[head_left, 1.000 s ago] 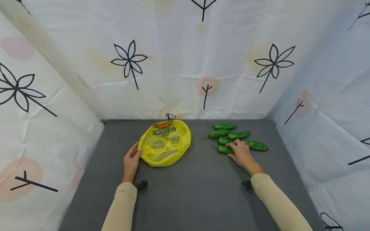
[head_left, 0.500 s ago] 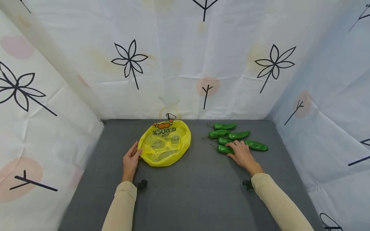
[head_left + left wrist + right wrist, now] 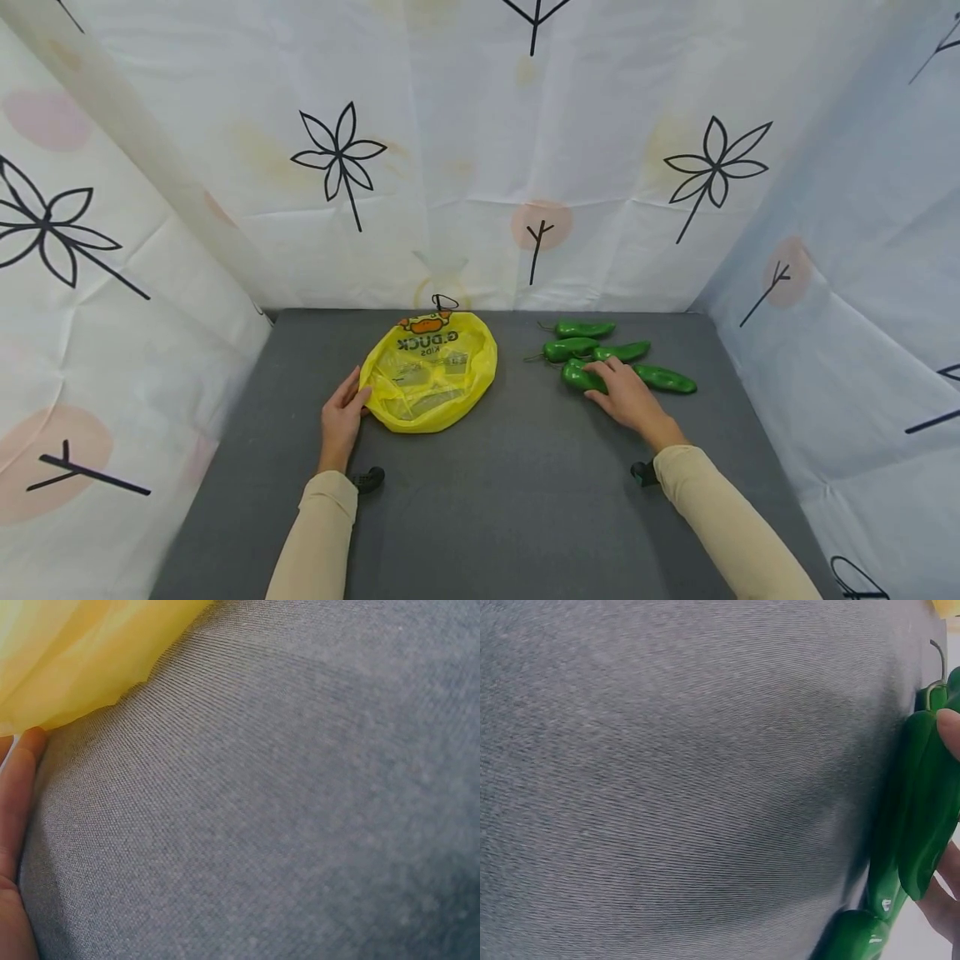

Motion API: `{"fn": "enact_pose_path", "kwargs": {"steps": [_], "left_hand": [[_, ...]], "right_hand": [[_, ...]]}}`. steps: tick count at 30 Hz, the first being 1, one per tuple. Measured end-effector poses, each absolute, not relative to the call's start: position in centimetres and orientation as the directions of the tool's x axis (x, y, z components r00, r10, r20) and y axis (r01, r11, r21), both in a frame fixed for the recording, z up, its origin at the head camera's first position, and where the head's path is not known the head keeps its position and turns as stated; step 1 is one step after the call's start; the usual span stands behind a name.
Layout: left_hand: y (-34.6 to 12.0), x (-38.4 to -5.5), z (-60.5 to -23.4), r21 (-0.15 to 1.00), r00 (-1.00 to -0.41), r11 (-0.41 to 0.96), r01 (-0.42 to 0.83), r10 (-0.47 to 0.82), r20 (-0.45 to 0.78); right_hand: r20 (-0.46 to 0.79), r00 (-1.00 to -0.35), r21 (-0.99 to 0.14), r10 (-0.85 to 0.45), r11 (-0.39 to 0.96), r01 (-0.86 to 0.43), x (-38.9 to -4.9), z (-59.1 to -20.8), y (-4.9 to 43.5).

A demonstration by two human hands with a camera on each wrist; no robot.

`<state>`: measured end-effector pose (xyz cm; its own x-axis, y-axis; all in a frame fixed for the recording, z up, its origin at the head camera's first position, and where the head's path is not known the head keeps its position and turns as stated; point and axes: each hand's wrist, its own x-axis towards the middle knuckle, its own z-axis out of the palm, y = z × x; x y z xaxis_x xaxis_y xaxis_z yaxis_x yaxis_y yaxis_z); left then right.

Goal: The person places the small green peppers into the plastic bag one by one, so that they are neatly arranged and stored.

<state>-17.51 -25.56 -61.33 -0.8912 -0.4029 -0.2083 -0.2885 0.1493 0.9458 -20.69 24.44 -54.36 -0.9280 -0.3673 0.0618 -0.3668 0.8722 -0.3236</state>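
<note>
A yellow plastic bag with mirrored print and a duck picture lies at the table's far side, left of centre. My left hand holds its left edge, thumb at the rim; in the left wrist view the thumb meets the yellow film. My right hand grips a green chili pepper between thumb and fingers. The right wrist view shows this pepper alongside another one. Several more green peppers lie just beyond the right hand.
The dark grey tabletop stretches in front of both hands. White printed cloth hangs behind the table and at both sides. A dark wrist device shows beside the left wrist, and a second one by the right.
The nearest pepper has been gripped by my right hand and shifted slightly up and left, now overlapping the pepper behind it. My left hand and the bag stay in place.
</note>
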Motion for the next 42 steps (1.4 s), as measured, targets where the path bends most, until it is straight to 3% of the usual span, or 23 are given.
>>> {"fn": "enact_pose_path", "kwargs": {"steps": [13,27,34,42], "left_hand": [[-25.6,-17.4,-61.2,0.946,-0.896,0.159,-0.283,-0.396,-0.201],[-25.5,-17.5,-61.4,0.938,-0.893,0.181,-0.295,-0.403,-0.202],[-25.5,-17.5,-61.6,0.942,-0.894,0.183,-0.281,-0.406,-0.188],[-25.6,-17.4,-61.7,0.941,-0.893,0.193,-0.279,-0.411,-0.18]], "right_hand": [[0.05,-0.924,-0.369,-0.38,0.852,-0.37,-21.8,-53.2,23.7],[0.039,-0.942,-0.523,-0.333,0.797,-0.303,-23.2,-52.3,22.7],[0.058,-0.913,-0.542,-0.405,0.755,-0.369,-23.7,-51.2,22.0],[-0.007,-0.916,-0.632,-0.4,0.712,-0.306,-24.6,-49.8,20.9]]}}
